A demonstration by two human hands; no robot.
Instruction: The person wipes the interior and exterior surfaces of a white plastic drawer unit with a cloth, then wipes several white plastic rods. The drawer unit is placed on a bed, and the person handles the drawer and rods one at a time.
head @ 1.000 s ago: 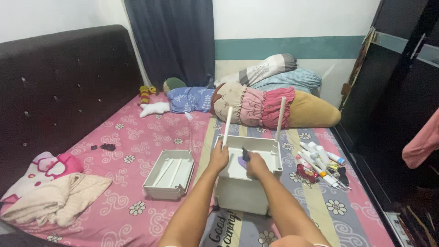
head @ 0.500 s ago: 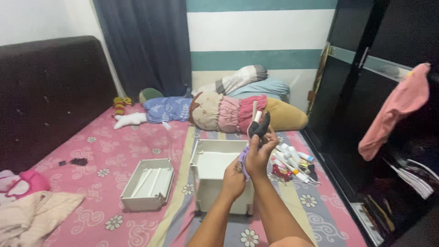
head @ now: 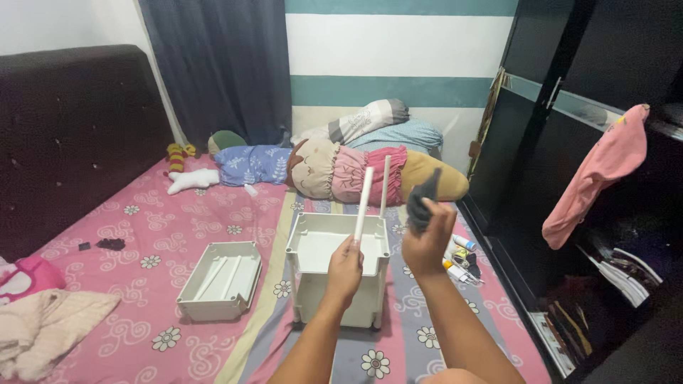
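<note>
A white plastic box [head: 334, 245] stands on the bed in front of me, open side up. A white pole [head: 363, 200] rises from its near right corner, and my left hand [head: 345, 269] grips that pole at its base. A second white pole [head: 384, 186] stands upright at the far right corner. My right hand [head: 425, 242] is raised to the right of the box and holds a dark grey cloth [head: 423, 199] bunched above its fingers.
A white tray [head: 219, 279] lies left of the box on the pink flowered bedspread [head: 142, 242]. Tubes and small bottles [head: 461, 262] lie right of the box. Bolsters and pillows [head: 341, 167] lie at the wall. A dark wardrobe [head: 597, 142] with a pink garment [head: 605, 171] stands right.
My hands have parted: the left one dropped to the pole's base, the right one moved right and up with the dark cloth. The camera view shifted slightly.
</note>
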